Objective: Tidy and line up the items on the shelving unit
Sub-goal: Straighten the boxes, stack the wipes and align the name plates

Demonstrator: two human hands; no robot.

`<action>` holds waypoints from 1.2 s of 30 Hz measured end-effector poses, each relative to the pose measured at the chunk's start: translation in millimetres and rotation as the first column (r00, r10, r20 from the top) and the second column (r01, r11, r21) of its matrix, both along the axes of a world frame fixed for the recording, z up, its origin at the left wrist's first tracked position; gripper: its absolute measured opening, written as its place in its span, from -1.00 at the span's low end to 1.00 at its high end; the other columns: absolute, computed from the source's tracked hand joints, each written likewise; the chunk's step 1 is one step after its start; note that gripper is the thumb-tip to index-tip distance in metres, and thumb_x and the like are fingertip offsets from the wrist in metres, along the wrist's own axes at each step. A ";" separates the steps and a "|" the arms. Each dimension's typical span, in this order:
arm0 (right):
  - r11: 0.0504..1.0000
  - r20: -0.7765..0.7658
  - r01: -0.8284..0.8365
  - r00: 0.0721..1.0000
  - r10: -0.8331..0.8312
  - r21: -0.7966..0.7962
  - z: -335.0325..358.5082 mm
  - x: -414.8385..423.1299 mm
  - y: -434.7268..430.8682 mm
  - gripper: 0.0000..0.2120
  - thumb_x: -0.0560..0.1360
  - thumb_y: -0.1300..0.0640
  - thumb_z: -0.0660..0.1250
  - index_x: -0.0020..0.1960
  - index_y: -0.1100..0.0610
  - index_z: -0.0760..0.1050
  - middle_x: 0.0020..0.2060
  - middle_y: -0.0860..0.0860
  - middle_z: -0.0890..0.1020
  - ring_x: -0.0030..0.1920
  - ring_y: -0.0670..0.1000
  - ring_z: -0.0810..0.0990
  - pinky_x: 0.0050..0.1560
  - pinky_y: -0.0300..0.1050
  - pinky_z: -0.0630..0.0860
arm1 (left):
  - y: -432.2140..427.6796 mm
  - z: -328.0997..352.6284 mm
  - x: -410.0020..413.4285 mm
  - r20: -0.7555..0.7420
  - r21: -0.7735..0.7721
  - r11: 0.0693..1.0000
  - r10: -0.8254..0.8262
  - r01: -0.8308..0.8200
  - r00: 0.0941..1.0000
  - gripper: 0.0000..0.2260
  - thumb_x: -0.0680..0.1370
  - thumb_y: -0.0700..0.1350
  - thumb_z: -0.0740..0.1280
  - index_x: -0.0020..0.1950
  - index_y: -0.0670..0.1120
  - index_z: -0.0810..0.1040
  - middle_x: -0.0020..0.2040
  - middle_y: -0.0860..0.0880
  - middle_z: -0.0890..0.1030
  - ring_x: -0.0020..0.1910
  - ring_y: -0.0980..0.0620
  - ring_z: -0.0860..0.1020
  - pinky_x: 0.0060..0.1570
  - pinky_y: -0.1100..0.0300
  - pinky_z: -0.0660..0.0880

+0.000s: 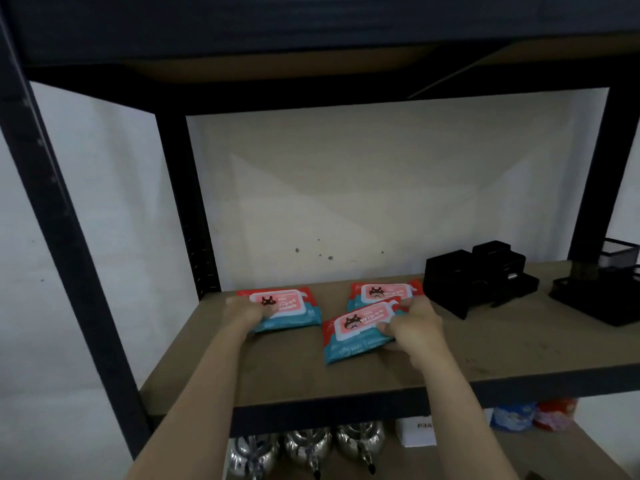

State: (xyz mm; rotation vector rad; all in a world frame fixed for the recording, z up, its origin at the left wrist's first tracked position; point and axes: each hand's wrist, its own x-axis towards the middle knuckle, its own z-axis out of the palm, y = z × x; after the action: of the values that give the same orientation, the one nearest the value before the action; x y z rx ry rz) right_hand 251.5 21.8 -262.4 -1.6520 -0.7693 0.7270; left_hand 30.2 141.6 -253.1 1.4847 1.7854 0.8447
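Observation:
Three red and teal wipes packs lie on the brown shelf board (pixel 346 379). My left hand (pixel 244 311) grips the left pack (pixel 294 311) at its left end. Tilted and nearest to me, the front pack (pixel 356 336) is held at its right end by my right hand (pixel 412 329). Its far corner overlaps the back pack (pixel 384 292), which lies flat behind it and touches the black drawer organiser (pixel 478 278).
A black mesh tray (pixel 595 303) and a mesh cup (pixel 620 252) stand at the shelf's right. Black uprights (pixel 69 237) frame the unit, with another board overhead. The shelf below holds three steel kettles (pixel 308 448), a white box (pixel 415 431) and coloured packets (pixel 533 415).

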 end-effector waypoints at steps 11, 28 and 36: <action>0.934 0.045 -0.092 0.996 0.082 0.345 48.0 -43.8 42.4 -0.80 0.47 0.36 0.33 0.02 0.12 0.55 0.02 0.10 0.56 -0.05 0.06 0.60 0.01 -0.06 0.59 | 6.7 -16.2 -5.9 0.095 0.224 0.965 0.117 -0.136 0.989 -0.48 0.41 0.12 0.40 0.20 -0.22 0.46 0.15 -0.23 0.57 0.18 -0.20 0.52 0.15 0.05 0.44; 0.910 0.410 -0.408 0.844 0.346 0.070 8.5 -86.3 113.3 -0.70 0.49 0.28 0.34 0.22 0.17 0.47 0.23 0.16 0.47 0.04 -0.01 0.50 0.04 -0.36 0.40 | 69.1 -40.7 -40.3 0.409 0.026 0.985 0.143 -0.168 0.901 -0.14 0.11 0.55 0.17 0.05 -0.11 0.62 0.07 -0.13 0.61 0.08 -0.18 0.56 0.23 -0.11 0.44; 0.905 0.261 -0.393 0.867 0.424 -0.163 21.1 -76.4 125.6 -0.79 0.48 0.08 0.35 -0.13 0.23 0.45 -0.10 0.18 0.55 -0.10 0.12 0.54 -0.14 -0.11 0.43 | 58.8 -37.5 -33.2 0.403 0.026 0.990 0.113 -0.135 0.908 -0.32 0.01 0.24 0.49 -0.02 -0.17 0.64 -0.04 -0.17 0.67 -0.06 -0.18 0.63 0.07 -0.10 0.56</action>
State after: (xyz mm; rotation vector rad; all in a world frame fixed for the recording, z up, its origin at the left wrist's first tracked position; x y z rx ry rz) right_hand 175.1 147.4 -241.3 -1.7322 -1.3440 0.8378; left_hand -3.0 200.4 -290.6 1.1336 1.5662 1.1766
